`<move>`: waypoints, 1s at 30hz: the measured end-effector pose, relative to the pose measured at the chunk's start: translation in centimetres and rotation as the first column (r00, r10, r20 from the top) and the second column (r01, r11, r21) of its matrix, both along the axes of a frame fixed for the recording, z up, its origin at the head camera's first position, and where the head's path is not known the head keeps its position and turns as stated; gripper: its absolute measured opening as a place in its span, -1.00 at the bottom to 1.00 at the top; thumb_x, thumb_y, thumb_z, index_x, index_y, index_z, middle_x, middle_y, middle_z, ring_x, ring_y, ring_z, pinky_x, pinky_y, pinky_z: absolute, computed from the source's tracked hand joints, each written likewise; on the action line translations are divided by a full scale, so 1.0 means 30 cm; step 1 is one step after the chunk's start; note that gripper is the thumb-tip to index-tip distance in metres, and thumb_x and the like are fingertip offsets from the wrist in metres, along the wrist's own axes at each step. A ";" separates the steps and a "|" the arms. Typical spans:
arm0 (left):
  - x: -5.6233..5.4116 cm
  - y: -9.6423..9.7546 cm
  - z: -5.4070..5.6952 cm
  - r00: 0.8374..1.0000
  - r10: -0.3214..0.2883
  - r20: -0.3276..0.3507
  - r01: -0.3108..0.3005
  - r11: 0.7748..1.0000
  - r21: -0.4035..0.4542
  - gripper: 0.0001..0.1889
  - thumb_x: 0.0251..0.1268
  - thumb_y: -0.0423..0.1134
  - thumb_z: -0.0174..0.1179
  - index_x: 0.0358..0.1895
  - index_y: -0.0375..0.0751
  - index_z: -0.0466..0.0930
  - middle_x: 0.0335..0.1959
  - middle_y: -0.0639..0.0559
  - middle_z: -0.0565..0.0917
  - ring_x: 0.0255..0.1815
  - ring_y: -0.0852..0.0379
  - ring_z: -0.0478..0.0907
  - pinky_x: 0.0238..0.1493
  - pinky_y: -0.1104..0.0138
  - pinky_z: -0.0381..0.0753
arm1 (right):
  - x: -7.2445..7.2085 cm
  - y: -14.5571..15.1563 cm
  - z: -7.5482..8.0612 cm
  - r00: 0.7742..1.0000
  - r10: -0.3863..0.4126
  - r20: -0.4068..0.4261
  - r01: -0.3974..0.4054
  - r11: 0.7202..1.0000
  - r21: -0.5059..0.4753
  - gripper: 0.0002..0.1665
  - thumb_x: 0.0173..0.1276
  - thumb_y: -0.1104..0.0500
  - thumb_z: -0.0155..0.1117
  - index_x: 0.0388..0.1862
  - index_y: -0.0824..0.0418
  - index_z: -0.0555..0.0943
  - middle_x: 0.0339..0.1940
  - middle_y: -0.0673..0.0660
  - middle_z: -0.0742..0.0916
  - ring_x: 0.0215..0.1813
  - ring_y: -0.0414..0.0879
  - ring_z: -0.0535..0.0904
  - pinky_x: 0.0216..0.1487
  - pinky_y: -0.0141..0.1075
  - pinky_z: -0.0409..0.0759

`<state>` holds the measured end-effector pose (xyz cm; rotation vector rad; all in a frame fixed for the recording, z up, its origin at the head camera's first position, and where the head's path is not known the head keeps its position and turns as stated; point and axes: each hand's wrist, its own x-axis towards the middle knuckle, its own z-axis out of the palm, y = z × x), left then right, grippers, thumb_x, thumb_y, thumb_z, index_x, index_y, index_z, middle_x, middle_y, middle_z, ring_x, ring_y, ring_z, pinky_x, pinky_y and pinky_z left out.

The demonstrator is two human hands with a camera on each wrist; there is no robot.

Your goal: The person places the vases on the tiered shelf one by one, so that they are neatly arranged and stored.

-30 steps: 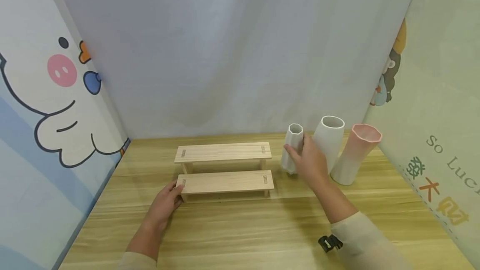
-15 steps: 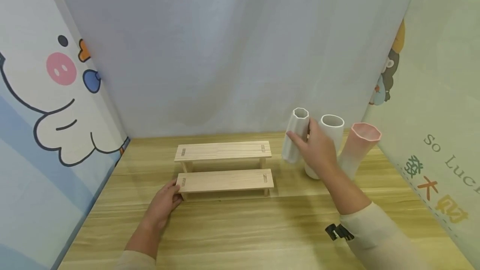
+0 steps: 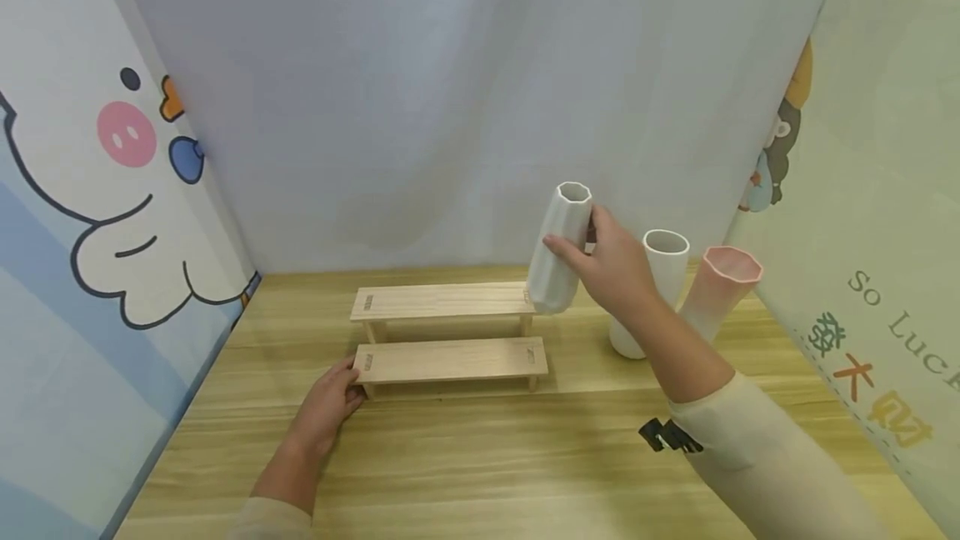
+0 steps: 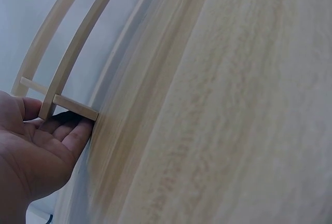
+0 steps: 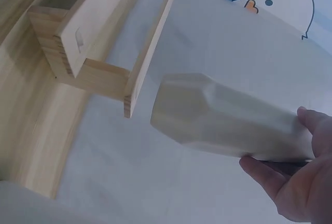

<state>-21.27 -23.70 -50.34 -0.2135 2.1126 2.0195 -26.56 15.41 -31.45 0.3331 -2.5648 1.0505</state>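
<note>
In the head view my right hand (image 3: 617, 269) grips a white faceted vase (image 3: 557, 252) by its side. The vase is lifted and tilted, its base overlapping the right end of the stand's upper shelf; the right wrist view shows a gap between the vase's base (image 5: 179, 105) and the stand (image 5: 106, 76). My left hand (image 3: 324, 408) pinches the left end of the lower shelf on the two-tier wooden stand (image 3: 450, 361). In the left wrist view, the thumb of that hand (image 4: 44, 154) lies at the board's edge, its fingers under the shelf by the leg.
A plain white vase (image 3: 667, 261) stands right of the stand, partly behind my right forearm. Beside it is a pink-and-white vase (image 3: 716, 294), its lower part hidden by the arm. A grey-white curtain (image 3: 420, 107) rises behind the wooden table (image 3: 450, 473), with printed panels at both sides.
My right hand has raised the white faceted vase off the table, then carried it left to the stand's upper right end. The left hand and the stand have stayed put.
</note>
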 end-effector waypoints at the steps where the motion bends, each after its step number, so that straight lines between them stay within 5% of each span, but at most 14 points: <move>1: 0.001 0.001 0.002 1.000 0.002 -0.001 -0.002 1.000 0.002 -0.44 0.64 -0.18 -0.36 0.56 -0.33 -0.11 0.51 -0.42 0.07 0.50 -0.24 0.14 0.47 0.03 0.22 | -0.001 -0.014 0.008 1.000 0.012 0.008 -0.012 1.000 -0.003 -0.18 0.29 -0.37 0.23 0.24 0.20 0.40 -0.03 0.19 0.69 0.04 0.11 0.65 -0.07 0.01 0.70; 10: 0.001 0.000 0.001 1.000 0.012 -0.004 -0.012 1.000 0.002 -0.44 0.63 -0.21 -0.37 0.56 -0.37 -0.11 0.50 -0.44 0.11 0.48 -0.26 0.16 0.46 0.01 0.24 | -0.004 -0.140 0.047 0.992 0.116 0.048 -0.114 0.993 -0.034 -0.19 0.27 -0.33 0.29 0.29 0.14 0.40 0.04 0.13 0.69 0.03 0.02 0.64 -0.09 -0.07 0.69; 30: -0.001 0.002 -0.003 1.000 0.012 0.003 -0.012 1.000 -0.011 -0.43 0.62 -0.19 -0.33 0.56 -0.36 -0.11 0.49 -0.46 0.12 0.47 -0.30 0.17 0.46 -0.02 0.22 | -0.012 -0.343 0.024 0.959 0.256 0.120 -0.252 0.967 -0.046 -0.11 0.27 -0.35 0.27 0.40 0.12 0.34 0.10 0.07 0.68 0.08 -0.06 0.64 -0.08 -0.16 0.72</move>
